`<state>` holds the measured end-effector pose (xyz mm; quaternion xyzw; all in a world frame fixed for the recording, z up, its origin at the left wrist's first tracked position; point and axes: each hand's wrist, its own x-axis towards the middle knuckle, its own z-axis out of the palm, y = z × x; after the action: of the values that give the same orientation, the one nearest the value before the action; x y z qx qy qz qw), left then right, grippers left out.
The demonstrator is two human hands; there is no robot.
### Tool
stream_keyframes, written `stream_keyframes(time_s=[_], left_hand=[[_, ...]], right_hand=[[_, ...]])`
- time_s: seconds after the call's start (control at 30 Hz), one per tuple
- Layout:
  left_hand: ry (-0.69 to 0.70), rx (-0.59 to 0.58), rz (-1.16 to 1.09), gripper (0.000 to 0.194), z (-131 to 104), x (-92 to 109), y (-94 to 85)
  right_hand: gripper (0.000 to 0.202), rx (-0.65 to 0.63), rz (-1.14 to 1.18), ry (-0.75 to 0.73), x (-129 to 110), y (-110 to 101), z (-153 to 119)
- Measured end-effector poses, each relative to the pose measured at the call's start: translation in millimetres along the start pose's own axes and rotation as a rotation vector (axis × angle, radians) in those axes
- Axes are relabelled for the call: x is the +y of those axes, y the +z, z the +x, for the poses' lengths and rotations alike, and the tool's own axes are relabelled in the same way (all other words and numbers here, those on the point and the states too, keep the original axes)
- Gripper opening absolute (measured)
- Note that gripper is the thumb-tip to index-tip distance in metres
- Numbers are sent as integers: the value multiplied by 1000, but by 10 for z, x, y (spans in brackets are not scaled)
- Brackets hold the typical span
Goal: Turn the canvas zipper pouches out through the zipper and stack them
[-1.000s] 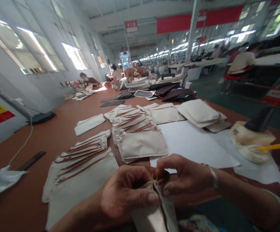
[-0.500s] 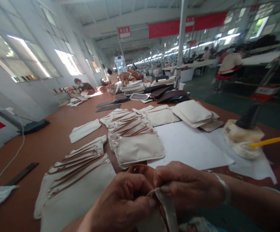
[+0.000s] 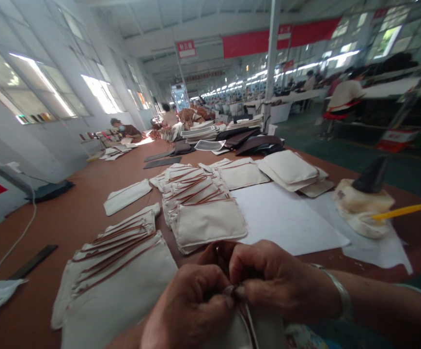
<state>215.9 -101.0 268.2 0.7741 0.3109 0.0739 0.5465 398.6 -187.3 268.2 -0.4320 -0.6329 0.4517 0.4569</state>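
Observation:
Near the bottom centre, my left hand [image 3: 192, 305] and my right hand [image 3: 273, 278] meet, both with fingers pinched on the top edge of a cream piece [image 3: 264, 325] that has a brown strip down its middle. A brown flap [image 3: 212, 252] stands up behind my fingertips. The exact grip point is hidden between the fingers. To the left of my left hand lies an overlapping row of cream pouches [image 3: 119, 286] with brown edges. Another stack of cream pouches [image 3: 210, 220] lies just beyond my hands.
White paper [image 3: 286, 218] lies on the brown table [image 3: 86, 194]. At right, a black cone-shaped object [image 3: 372, 174] stands on a stained block beside a yellow stick [image 3: 402, 212]. A dark flat bar [image 3: 34, 261] lies left. Dark pieces [image 3: 257, 143] are piled farther back.
The cream piece between my hands has spread wider, and the brown flap behind them is folded differently. My right hand's fingers are more curled over the edge.

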Motion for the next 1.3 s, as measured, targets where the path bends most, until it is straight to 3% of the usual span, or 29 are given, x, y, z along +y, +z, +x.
stream_keyframes(time_s=[0.13, 0.27, 0.33, 0.53, 0.6, 0.7, 0.83, 0.93, 1.07, 1.2, 1.3], left_hand=[[-121, -28, -277, 20, 2, -65, 57], [-113, -12, -530, 30, -26, -39, 72], [-131, 11, -563, 40, -19, -52, 86], [-151, -79, -471, 47, 57, -152, 128], [-132, -52, -374, 43, 48, -114, 125], [-108, -4, -198, 34, 5, -1, 105], [-61, -4, -39, 23, -34, 84, 53], [-21, -29, 5, 22, -43, 59, 9], [43, -66, -46, 27, -50, -9, -12], [84, -40, 32, 27, -59, -26, 16], [185, -3, 153, 22, -91, 15, 29]], right_hand=[[4, -46, 3, -235, 59, -11, -11], [10, -61, -243, -442, 133, -65, -26], [11, -74, -344, -490, 165, -98, -40], [13, -94, -569, -588, 232, -103, -120], [12, -69, -419, -546, 226, -85, -150], [26, -18, -94, -253, 175, -86, -160], [49, -146, 94, 85, 94, -136, -93], [48, -279, 147, 101, 103, -143, -49], [44, -250, 243, -8, 227, -91, -45], [47, -256, 392, 105, 266, -115, -25], [55, -288, 286, 85, 147, -171, 18]])
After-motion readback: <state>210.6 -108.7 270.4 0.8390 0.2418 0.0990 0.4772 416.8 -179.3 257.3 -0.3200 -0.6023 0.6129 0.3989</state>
